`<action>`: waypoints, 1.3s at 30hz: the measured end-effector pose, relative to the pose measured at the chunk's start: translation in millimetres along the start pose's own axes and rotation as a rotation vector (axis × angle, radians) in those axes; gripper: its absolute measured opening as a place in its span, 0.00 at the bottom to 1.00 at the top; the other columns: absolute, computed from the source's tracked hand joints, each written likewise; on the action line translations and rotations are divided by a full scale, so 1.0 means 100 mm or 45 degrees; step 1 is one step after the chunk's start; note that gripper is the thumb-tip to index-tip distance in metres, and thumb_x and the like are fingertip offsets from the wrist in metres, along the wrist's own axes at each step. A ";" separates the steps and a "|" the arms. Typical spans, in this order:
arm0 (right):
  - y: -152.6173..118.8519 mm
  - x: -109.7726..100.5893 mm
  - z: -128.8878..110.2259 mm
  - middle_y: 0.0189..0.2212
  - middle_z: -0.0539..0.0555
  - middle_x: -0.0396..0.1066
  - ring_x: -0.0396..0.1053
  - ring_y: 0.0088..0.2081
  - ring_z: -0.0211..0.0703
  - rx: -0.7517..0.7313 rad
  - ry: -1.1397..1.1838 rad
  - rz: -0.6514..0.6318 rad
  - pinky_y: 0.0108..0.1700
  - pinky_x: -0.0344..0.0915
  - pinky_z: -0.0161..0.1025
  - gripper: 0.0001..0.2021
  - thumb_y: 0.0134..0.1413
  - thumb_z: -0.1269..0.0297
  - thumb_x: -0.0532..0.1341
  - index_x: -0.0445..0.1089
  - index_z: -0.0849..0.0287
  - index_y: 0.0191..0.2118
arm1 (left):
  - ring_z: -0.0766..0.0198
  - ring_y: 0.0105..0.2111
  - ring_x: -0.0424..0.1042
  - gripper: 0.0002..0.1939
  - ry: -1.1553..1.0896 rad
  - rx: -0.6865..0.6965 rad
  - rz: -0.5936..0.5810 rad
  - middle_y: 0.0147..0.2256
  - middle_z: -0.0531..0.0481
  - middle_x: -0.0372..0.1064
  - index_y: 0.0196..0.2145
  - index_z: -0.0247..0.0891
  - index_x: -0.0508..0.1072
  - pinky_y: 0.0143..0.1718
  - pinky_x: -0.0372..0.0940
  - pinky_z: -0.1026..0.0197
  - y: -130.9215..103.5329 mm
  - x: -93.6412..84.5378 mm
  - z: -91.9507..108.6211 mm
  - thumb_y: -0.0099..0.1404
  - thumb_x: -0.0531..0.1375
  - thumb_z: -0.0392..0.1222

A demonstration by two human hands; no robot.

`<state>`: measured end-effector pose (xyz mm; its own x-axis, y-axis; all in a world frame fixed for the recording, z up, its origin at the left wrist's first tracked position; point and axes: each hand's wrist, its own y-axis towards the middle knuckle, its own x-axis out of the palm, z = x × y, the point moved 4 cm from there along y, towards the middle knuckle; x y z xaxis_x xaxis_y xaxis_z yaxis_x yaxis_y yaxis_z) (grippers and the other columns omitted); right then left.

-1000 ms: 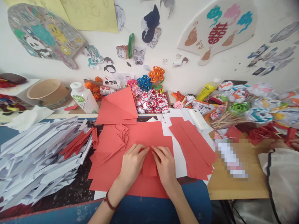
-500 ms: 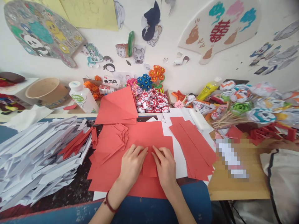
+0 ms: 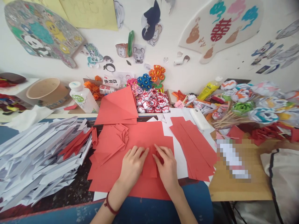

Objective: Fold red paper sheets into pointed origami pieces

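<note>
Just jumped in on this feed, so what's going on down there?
A person has both bare hands at a small, narrow red paper piece, the left hand along its left side and the right hand along its right. It lies over large, flat red paper sheets. A heap of folded white paper strips lies to the left, and long, flat red paper strips lie to the right.

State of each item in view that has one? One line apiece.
Left hand: fingers bent, tips at the small red piece.
Right hand: thumb and forefinger tips apart.
Small red piece: lying between the hands.
Large red sheets: flat, stacked.
Wide red strips: flat, overlapping.
White folded strips: heaped.
White bottle: capped, standing.
Yellow bottle: capped.
Bowl: uncovered.
Loose white sheet: crumpled.
</note>
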<state>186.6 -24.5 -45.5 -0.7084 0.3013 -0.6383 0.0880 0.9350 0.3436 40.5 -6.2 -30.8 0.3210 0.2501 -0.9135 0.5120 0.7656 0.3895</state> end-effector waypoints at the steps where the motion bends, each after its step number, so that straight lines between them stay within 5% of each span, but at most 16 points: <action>1: 0.00 0.00 0.00 0.41 0.57 0.69 0.67 0.43 0.47 -0.002 0.004 -0.005 0.45 0.71 0.45 0.15 0.64 0.66 0.55 0.70 0.55 0.54 | 0.58 0.35 0.62 0.15 -0.012 -0.006 -0.002 0.39 0.46 0.70 0.50 0.36 0.72 0.35 0.61 0.58 0.00 0.00 0.00 0.68 0.53 0.32; 11: -0.01 0.00 -0.03 0.45 0.56 0.70 0.67 0.44 0.46 -0.081 0.062 -0.073 0.47 0.69 0.46 0.17 0.64 0.72 0.52 0.71 0.53 0.54 | 0.59 0.36 0.62 0.15 -0.081 -0.054 0.007 0.40 0.48 0.71 0.50 0.38 0.72 0.35 0.61 0.59 -0.01 0.03 -0.03 0.67 0.55 0.32; 21: 0.02 0.00 -0.01 0.41 0.57 0.71 0.68 0.44 0.48 0.062 0.056 -0.032 0.46 0.71 0.47 0.16 0.62 0.70 0.56 0.71 0.55 0.53 | 0.59 0.36 0.63 0.15 -0.094 -0.056 -0.004 0.40 0.46 0.70 0.49 0.38 0.72 0.36 0.62 0.58 -0.03 0.03 -0.02 0.68 0.53 0.32; 39: -0.08 0.01 -0.09 0.41 0.57 0.67 0.65 0.43 0.46 -0.149 -0.037 -0.058 0.45 0.70 0.46 0.20 0.66 0.73 0.49 0.66 0.52 0.59 | 0.60 0.35 0.64 0.16 -0.097 -0.048 -0.001 0.39 0.45 0.70 0.50 0.39 0.73 0.34 0.64 0.59 0.00 0.00 -0.02 0.69 0.51 0.33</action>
<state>178.7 -33.5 -43.1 -0.6891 0.2657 -0.6742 -0.0272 0.9202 0.3904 38.5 -4.9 -30.9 0.3812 0.2046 -0.9016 0.4822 0.7880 0.3827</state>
